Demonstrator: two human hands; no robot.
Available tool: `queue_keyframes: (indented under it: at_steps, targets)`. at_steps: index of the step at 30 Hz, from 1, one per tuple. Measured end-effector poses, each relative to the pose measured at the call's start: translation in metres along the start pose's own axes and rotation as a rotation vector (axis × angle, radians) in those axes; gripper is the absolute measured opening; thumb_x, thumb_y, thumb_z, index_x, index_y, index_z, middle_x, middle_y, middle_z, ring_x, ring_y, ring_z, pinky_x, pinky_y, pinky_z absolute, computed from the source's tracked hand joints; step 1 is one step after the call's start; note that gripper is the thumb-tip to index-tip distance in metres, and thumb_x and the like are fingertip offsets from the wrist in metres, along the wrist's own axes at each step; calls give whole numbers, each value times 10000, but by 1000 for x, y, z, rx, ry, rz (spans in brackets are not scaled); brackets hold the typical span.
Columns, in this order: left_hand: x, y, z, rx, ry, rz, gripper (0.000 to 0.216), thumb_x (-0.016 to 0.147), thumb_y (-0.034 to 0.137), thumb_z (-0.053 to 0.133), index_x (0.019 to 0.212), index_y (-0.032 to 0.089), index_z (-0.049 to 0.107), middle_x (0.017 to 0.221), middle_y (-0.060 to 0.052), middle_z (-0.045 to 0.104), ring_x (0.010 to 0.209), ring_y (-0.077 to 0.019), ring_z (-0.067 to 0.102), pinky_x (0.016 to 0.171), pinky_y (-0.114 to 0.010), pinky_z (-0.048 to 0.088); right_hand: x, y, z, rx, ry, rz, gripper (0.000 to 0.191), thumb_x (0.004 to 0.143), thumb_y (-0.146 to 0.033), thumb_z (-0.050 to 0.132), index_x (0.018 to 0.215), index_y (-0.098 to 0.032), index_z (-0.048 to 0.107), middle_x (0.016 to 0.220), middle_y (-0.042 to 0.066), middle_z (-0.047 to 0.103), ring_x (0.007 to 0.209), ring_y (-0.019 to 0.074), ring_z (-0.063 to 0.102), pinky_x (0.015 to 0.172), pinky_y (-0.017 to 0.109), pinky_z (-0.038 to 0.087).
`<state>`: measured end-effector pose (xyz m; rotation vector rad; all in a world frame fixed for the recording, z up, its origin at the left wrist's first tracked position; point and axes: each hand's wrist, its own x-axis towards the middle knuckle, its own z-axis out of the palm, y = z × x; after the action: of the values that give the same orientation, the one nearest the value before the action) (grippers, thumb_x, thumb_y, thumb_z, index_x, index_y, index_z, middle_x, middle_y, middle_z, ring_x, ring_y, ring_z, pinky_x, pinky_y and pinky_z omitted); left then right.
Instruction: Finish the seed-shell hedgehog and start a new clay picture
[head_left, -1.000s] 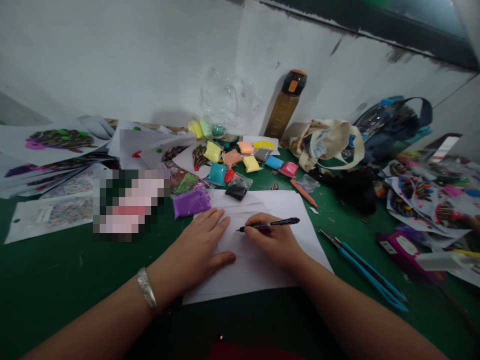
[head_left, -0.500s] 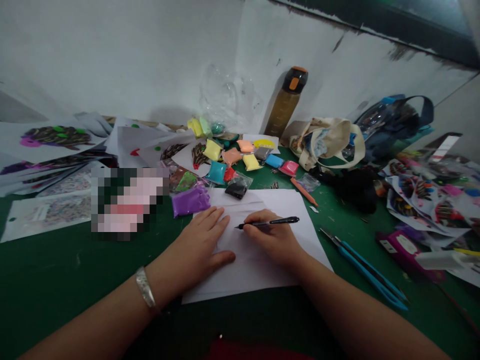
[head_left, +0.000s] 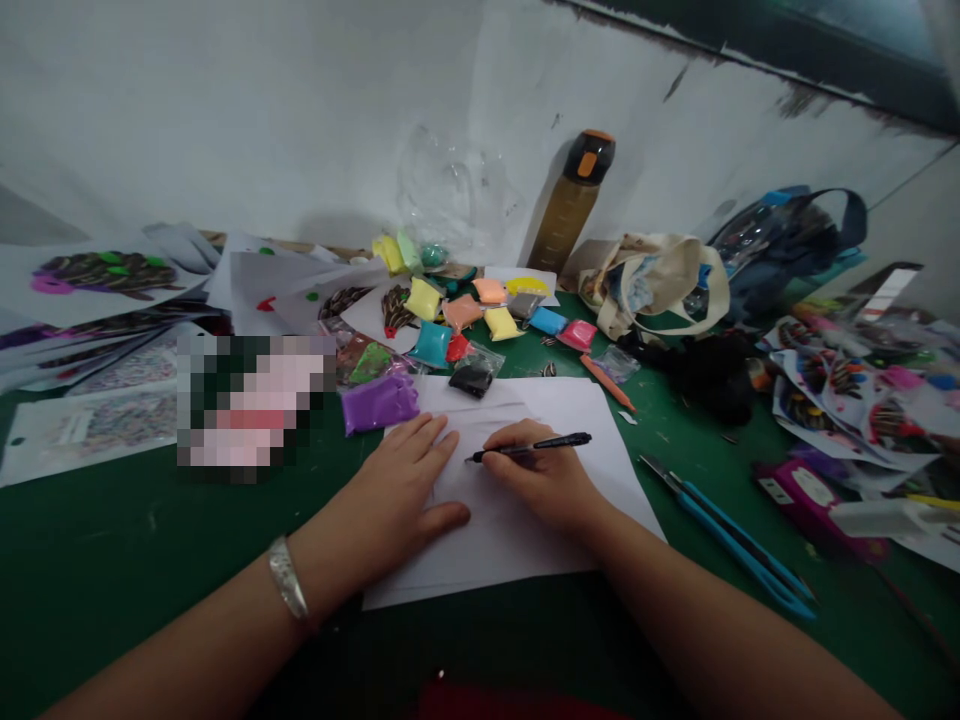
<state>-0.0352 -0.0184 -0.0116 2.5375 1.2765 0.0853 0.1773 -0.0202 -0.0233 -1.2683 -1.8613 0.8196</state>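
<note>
On my feed the left hand (head_left: 401, 485) lies flat, holding nothing, on the white paper (head_left: 487, 560), likely steadying it; the right hand (head_left: 551, 480) pinches the black pen (head_left: 564, 441) near its tip, presumably for control. A purple packet (head_left: 380, 403) and black packet (head_left: 471, 378) crowd the paper's far edge on the table (head_left: 150, 560).

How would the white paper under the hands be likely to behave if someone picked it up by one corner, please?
The white paper would probably flop and bend, as its edges look thin. It is likely light, since it lies quite flat. It may resist lifting at first, because the left hand is spread across it.
</note>
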Motion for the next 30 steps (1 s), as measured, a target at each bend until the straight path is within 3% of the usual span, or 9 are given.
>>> queue_keyframes:
  at_steps: [14,22,30]
  targets:
    - [1,2,-3,-16,-17,-11,717,816,541,561,1402,160,401,1499,-144,318,1384,-310,260,1115,-485,247,0,-3,1,-17,115,116,90,810,-271,603,810,-201,661,814,27,668,789,178,605,740,319,471]
    - [0,-1,1,-30,-2,-11,722,819,553,559,1408,170,395,1505,-140,307,1386,-328,249,1114,-505,248,-1,-5,-4,25,185,259,122,797,-295,582,774,-190,642,699,4,632,637,147,579,601,259,449]
    - [0,-2,1,-27,-21,-15,720,826,555,542,1414,169,387,1511,-134,291,1391,-324,235,1115,-505,245,1,-2,-16,-120,232,365,147,784,-327,559,735,-213,637,644,0,647,606,162,596,543,249,422]
